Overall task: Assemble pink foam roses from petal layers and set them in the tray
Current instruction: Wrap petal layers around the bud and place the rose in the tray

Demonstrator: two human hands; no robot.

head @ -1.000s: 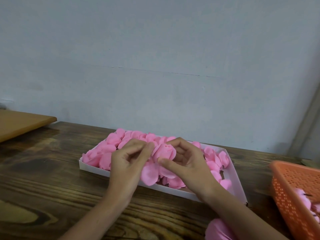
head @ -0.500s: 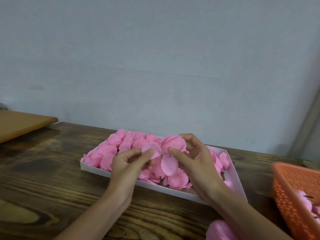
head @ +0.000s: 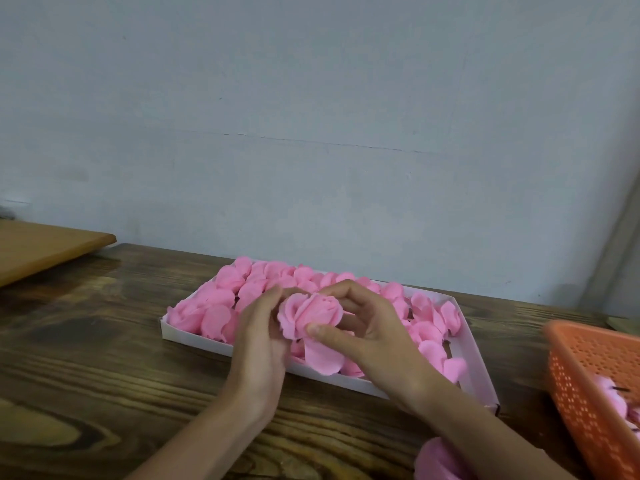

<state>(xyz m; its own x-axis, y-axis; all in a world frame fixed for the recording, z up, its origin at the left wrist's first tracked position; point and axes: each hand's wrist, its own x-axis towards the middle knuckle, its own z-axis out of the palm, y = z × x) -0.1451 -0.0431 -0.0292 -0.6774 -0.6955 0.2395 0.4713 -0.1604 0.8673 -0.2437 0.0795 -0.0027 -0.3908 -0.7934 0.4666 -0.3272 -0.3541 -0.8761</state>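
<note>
A pink foam rose (head: pixel 310 315) is held above the front edge of the white tray (head: pixel 479 372). My left hand (head: pixel 259 336) presses against its left side. My right hand (head: pixel 367 329) cups it from the right, thumb on its lower front. One loose petal (head: pixel 322 358) hangs down under the rose. Several pink roses and petal layers (head: pixel 221 303) fill the tray, mostly its left and back parts. Both hands hide the tray's middle.
The dark wooden table (head: pixel 86 375) meets a pale wall behind. An orange perforated basket (head: pixel 595 386) with pink pieces stands at the right edge. A light wooden board (head: pixel 41 247) lies at the far left. Another pink piece (head: pixel 440 462) sits under my right forearm.
The rose was lifted to the right, then came back down and toward me. My left hand closed in on its left side, and the petals now wrap tighter around the bud.
</note>
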